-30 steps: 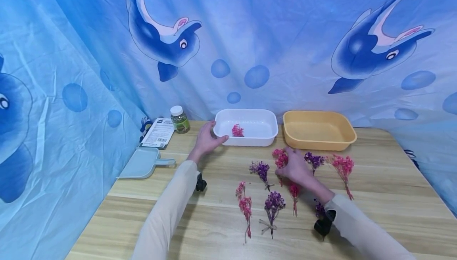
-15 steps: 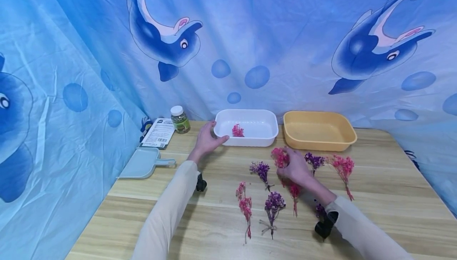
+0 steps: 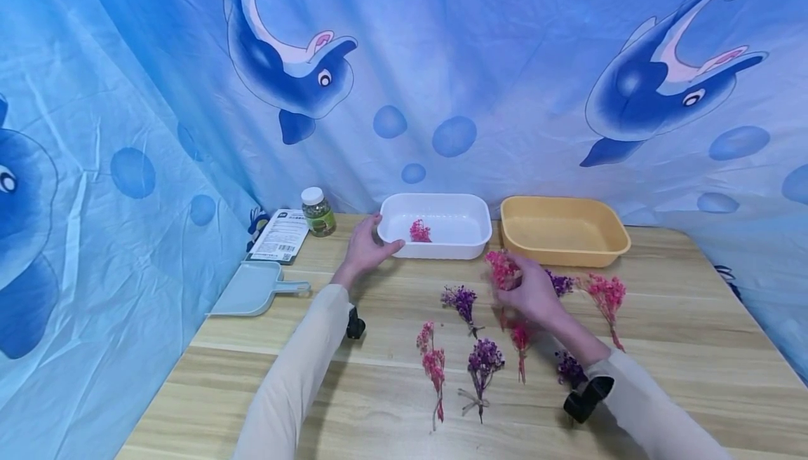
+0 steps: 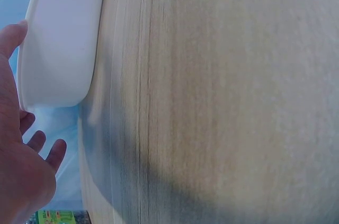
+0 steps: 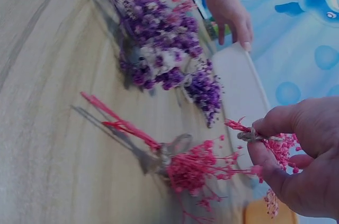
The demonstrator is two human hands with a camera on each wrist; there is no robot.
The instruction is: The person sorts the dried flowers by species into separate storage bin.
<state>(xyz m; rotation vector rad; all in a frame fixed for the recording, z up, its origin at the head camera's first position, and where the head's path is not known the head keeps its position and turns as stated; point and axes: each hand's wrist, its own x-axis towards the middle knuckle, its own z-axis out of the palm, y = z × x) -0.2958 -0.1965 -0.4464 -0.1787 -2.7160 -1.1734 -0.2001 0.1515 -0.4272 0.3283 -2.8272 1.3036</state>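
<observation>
In the head view my right hand [image 3: 529, 290] pinches a small bunch of pink dried flowers [image 3: 501, 268] just above the table, in front of the two basins. The right wrist view shows thumb and index finger closed on its twine-tied stems [image 5: 249, 135], with the pink heads partly hidden behind the fingers. My left hand [image 3: 367, 246] holds the near left corner of the white basin [image 3: 442, 251], thumb on the front rim and index finger at the side; its other fingers extend free. One pink bunch [image 3: 420, 231] lies inside that basin.
A yellow basin [image 3: 564, 258] stands right of the white one. Several purple [image 3: 485, 362] and pink bunches [image 3: 434, 369] lie across the table. To the left are a jar [image 3: 318, 213], a printed packet [image 3: 280, 235] and a light blue dustpan [image 3: 249, 292]. A dolphin-print curtain [image 3: 410, 81] hangs behind.
My right hand has lifted the pink bunch slightly and drawn it a little to the right. The left hand and the white basin have stayed put.
</observation>
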